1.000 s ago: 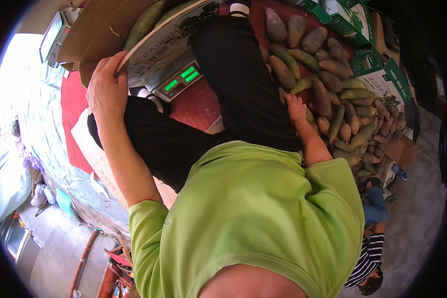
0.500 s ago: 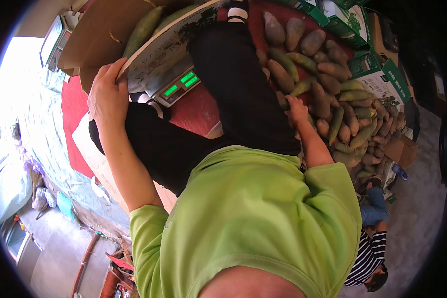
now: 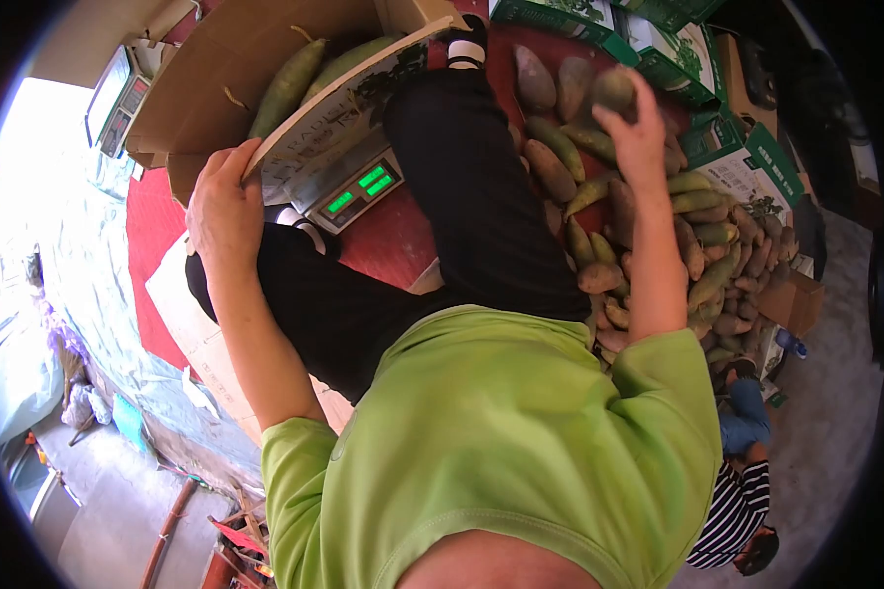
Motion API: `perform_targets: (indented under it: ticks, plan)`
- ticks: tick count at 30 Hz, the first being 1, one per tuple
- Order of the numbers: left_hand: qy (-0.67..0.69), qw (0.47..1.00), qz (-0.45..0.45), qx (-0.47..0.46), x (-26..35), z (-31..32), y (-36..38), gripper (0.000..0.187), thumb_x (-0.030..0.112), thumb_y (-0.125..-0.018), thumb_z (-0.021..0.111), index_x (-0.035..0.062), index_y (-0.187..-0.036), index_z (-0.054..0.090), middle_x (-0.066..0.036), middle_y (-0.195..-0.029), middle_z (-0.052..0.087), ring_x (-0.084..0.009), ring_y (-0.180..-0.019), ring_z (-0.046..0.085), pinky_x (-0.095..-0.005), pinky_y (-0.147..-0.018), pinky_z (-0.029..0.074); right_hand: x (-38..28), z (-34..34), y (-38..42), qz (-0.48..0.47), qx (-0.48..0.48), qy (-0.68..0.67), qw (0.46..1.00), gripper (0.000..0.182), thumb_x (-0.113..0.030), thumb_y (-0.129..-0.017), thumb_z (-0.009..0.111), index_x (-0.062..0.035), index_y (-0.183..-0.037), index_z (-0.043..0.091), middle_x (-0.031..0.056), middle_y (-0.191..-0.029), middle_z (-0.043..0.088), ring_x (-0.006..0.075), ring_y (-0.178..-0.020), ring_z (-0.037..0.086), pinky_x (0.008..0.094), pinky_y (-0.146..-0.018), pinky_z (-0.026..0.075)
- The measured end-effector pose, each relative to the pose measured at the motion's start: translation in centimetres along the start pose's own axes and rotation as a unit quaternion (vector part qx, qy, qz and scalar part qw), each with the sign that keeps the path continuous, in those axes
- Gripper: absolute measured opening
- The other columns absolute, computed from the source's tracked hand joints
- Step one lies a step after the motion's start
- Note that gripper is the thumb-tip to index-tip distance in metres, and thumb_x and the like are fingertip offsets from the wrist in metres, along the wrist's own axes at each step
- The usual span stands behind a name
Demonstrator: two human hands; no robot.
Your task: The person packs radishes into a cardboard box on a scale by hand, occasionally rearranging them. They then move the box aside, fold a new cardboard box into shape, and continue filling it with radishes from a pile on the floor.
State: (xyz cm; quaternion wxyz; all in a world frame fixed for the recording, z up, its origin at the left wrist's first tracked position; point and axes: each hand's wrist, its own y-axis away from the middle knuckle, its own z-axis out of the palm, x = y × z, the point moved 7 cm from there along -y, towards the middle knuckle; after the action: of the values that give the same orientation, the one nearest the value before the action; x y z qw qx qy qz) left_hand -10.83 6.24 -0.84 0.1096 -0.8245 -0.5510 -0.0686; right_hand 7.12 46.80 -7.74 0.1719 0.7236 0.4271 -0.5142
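My left hand (image 3: 228, 206) grips the near rim of a cardboard box (image 3: 295, 157), its fingers bent over the edge. Inside the box lie long green radishes (image 3: 290, 86). Beneath the box, a scale (image 3: 359, 191) shows lit green digits between my legs. Over the pile on my right, my right hand (image 3: 640, 128) is closed around a dull green radish (image 3: 613, 89), thumb on the near side and fingers on the far side. Both are slightly blurred. Soil-covered radishes (image 3: 550, 169) and greener ones lie heaped below this hand.
Green-and-white printed cartons (image 3: 673, 57) stand behind the pile. A second scale (image 3: 123, 103) is at the far left. Red cloth (image 3: 157, 265) covers the floor on the left. At lower right is another person in a striped top (image 3: 727, 515). A small brown box (image 3: 791, 299) sits beside the heap.
My right hand has moved from the near side of the pile up toward its far end and now has a radish in its grip. My left hand stays on the box rim.
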Motion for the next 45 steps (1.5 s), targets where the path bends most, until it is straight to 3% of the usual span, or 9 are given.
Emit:
perform_targets:
  ticks: [8,10,11,14,16,20,22,28,45]
  plan:
    - [0.013,1.000,0.002,-0.001,0.0,-0.2,-0.1,0.029,0.008,-0.082,0.059,0.0160,-0.108,0.067,-0.006,-0.102,0.064,-0.0280,-0.097,0.061,-0.0380,-0.081,0.048,-24.3,8.2,-7.1,-0.417,-0.100,-0.137,0.893,0.055,-0.002,-0.073,0.072,-0.0054,-0.124,0.053,0.0044,-0.103,0.061,0.0163,-0.099,0.058,0.0298,-0.088,0.045]
    - [0.006,1.000,-0.001,-0.002,0.0,-0.1,-0.1,0.029,0.009,-0.082,0.059,0.0162,-0.109,0.067,-0.006,-0.102,0.064,-0.0280,-0.097,0.061,-0.0383,-0.081,0.048,-27.0,11.4,-6.7,-0.535,-0.015,-0.075,0.841,0.050,-0.003,-0.072,0.073,-0.0069,-0.118,0.055,0.0118,-0.105,0.061,0.0276,-0.103,0.057,0.0358,-0.093,0.043]
    - [0.006,1.000,0.000,-0.002,0.0,-0.2,-0.2,0.029,0.009,-0.082,0.059,0.0162,-0.109,0.067,-0.006,-0.102,0.064,-0.0280,-0.097,0.061,-0.0383,-0.081,0.048,-28.5,12.5,-6.4,-0.518,-0.212,-0.105,0.822,0.047,-0.003,-0.071,0.073,-0.0066,-0.115,0.056,0.0129,-0.106,0.061,0.0306,-0.103,0.056,0.0386,-0.093,0.042]
    - [0.013,1.000,0.002,-0.008,0.0,-0.1,-0.1,0.031,0.008,-0.081,0.059,0.0163,-0.110,0.066,-0.006,-0.103,0.064,-0.0281,-0.097,0.061,-0.0385,-0.082,0.048,-28.9,18.9,-4.5,-0.439,-0.072,0.025,0.895,0.041,-0.011,-0.073,0.072,-0.0058,-0.112,0.059,0.0150,-0.106,0.063,0.0323,-0.102,0.058,0.0400,-0.090,0.045]
    - [0.004,1.000,0.012,0.000,-0.1,0.0,-0.1,0.032,0.007,-0.081,0.058,0.0166,-0.110,0.066,-0.006,-0.104,0.063,-0.0280,-0.097,0.061,-0.0388,-0.082,0.048,-27.2,24.1,-3.6,-0.392,-0.201,0.229,0.868,0.054,-0.029,-0.077,0.074,-0.0152,-0.126,0.056,0.0097,-0.124,0.059,0.0275,-0.115,0.056,0.0396,-0.093,0.046]
    - [0.008,1.000,0.015,-0.007,-0.1,-0.1,0.1,0.032,0.007,-0.081,0.057,0.0170,-0.111,0.066,-0.005,-0.105,0.063,-0.0277,-0.098,0.061,-0.0389,-0.082,0.049,-23.5,26.4,-5.2,-0.323,-0.254,0.186,0.892,0.053,-0.045,-0.077,0.068,-0.0187,-0.122,0.060,0.0090,-0.115,0.064,0.0273,-0.103,0.062,0.0425,-0.089,0.049]
    - [0.014,1.000,0.005,-0.005,-0.2,-0.2,0.1,0.032,0.007,-0.081,0.057,0.0172,-0.110,0.066,-0.005,-0.104,0.063,-0.0275,-0.097,0.061,-0.0382,-0.082,0.049,-22.8,22.0,-7.5,-0.283,-0.231,0.080,0.927,0.036,-0.021,-0.077,0.069,-0.0030,-0.107,0.063,0.0195,-0.102,0.065,0.0340,-0.097,0.061,0.0419,-0.085,0.048]
    - [0.052,0.998,0.021,0.030,-0.4,-0.9,0.5,0.028,0.009,-0.082,0.059,0.0162,-0.108,0.068,-0.005,-0.102,0.065,-0.0268,-0.095,0.063,-0.0360,-0.081,0.049,-10.9,14.7,-14.3,-0.211,-0.046,0.053,0.975,0.026,-0.024,-0.080,0.065,-0.0044,-0.097,0.067,0.0177,-0.087,0.067,0.0301,-0.080,0.065,0.0374,-0.071,0.050]
    - [0.084,0.967,0.098,0.218,0.3,-3.6,1.2,0.021,0.014,-0.084,0.069,0.0098,-0.105,0.070,-0.007,-0.097,0.068,-0.0207,-0.092,0.064,-0.0314,-0.079,0.050,-3.6,11.5,-16.1,-0.058,-0.110,0.009,0.992,0.020,-0.012,-0.081,0.063,0.0036,-0.093,0.067,0.0097,-0.076,0.067,0.0161,-0.067,0.061,0.0299,-0.062,0.050]
